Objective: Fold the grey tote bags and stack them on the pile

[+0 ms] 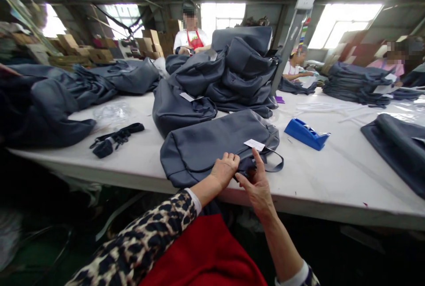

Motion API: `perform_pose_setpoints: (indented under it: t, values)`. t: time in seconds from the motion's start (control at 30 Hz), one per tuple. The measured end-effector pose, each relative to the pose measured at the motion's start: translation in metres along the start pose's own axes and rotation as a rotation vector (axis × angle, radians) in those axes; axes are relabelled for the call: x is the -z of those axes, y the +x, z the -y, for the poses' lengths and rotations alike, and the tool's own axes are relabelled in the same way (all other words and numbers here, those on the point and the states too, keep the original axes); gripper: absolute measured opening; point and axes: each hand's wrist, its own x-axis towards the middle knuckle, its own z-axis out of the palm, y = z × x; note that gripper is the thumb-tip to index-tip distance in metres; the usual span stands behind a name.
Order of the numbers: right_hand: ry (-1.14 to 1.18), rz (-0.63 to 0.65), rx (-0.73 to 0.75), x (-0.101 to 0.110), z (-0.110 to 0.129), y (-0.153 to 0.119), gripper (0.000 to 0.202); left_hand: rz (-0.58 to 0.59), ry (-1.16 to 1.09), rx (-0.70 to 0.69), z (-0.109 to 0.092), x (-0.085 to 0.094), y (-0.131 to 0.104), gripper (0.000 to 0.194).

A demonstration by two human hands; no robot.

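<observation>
A dark blue-grey bag (212, 142) lies flat near the front edge of the white table (332, 175). My left hand (226, 170) rests at the bag's near edge, fingers curled around dark material there. To its right, my right hand (257, 179) has its thumb and index finger apart, beside a dark strap bunch; its other fingers are partly hidden. A white tag (254, 144) lies on the bag just above my right hand. The strap loop (276, 164) sticks out at the bag's right end.
Behind the bag rises a heap of similar bags (242, 69). A blue tape dispenser (307, 133) stands to the right, a folded bag (398, 144) farther right. Black straps (116, 139) and clear plastic (113, 114) lie left. People work across the table.
</observation>
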Motion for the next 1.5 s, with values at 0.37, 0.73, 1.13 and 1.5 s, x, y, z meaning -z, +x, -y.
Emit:
perform_pose_setpoints:
  t: [0.37, 0.73, 1.13, 1.5]
  values:
    - [0.345, -0.353, -0.253, -0.006, -0.035, -0.011, 0.100, 0.236, -0.095, -0.303, 0.066, 0.131, 0.043, 0.053]
    - [-0.133, -0.216, 0.099, -0.029, -0.020, -0.009, 0.101, 0.196, -0.327, -0.293, 0.124, 0.170, 0.048, 0.087]
    - [-0.922, 0.002, 0.403, 0.027, -0.029, 0.035, 0.044, 0.192, -0.325, -0.280, 0.145, 0.191, 0.055, 0.084]
    - [-1.123, -0.016, 0.830, -0.009, -0.011, 0.142, 0.033, 0.183, -0.481, -0.289, 0.154, 0.193, 0.057, 0.091]
